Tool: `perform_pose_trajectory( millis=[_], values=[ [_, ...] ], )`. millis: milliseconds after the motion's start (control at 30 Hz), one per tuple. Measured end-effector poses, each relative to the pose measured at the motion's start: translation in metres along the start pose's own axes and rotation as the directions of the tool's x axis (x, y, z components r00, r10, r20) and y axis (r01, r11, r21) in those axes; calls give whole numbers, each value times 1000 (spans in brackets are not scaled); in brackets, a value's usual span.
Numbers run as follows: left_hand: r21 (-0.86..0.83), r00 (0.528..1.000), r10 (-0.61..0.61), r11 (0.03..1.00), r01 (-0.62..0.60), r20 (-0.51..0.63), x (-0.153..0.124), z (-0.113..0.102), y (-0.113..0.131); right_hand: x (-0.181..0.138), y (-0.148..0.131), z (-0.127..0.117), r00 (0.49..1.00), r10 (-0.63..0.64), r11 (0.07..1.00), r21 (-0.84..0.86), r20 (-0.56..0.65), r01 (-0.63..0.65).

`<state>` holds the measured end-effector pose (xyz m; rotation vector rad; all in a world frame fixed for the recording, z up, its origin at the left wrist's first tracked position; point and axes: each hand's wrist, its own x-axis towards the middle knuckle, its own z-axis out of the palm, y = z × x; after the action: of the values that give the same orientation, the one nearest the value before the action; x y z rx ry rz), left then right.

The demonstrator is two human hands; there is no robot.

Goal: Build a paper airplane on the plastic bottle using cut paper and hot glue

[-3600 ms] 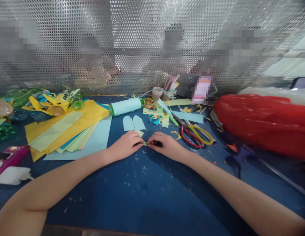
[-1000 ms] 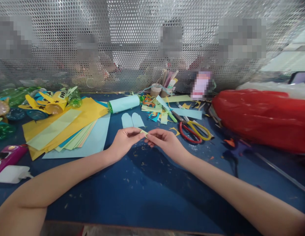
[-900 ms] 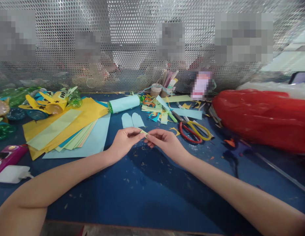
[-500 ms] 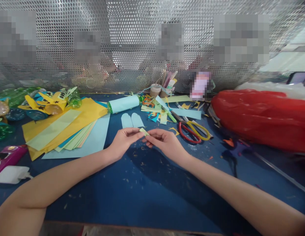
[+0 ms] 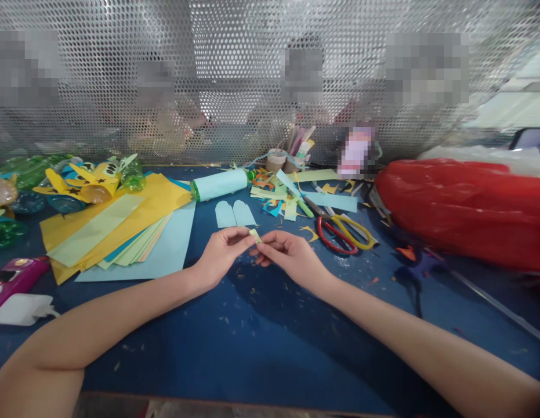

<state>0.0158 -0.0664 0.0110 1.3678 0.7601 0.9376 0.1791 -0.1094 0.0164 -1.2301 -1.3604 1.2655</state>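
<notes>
Matt paper slip; glossy plastic bag.

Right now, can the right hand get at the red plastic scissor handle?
Likely yes: the red plastic scissor handle lies close by the right hand, with only a curved yellow paper scrap seemingly between. But its fingertips are occupied with a small pale-green paper piece.

The blue table is littered with paper scraps. Scissors, blue cutouts and a wrapped bottle are laid there.
</notes>
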Motion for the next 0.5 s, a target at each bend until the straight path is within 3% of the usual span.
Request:
perform_pose_trajectory(
  millis=[200, 300, 400, 500],
  values=[
    [-24, 1000, 5, 1000, -4, 31, 1, 1, 0, 0, 3, 1, 1000, 2, 1000, 19, 13, -3],
    [-48, 999, -21, 999, 22, 30, 4, 0, -5, 4, 5, -3, 999, -19, 998, -65, 39, 22],
    [-104, 996, -62, 992, 68, 63, 8, -3, -11, 9, -3, -19, 995, -70, 925, -369, 64, 89],
    [-170, 993, -103, 979, 113, 66, 10, -5, -15, 7, -22, -51, 980, -190, 684, -724, -54, 93]
  ],
)
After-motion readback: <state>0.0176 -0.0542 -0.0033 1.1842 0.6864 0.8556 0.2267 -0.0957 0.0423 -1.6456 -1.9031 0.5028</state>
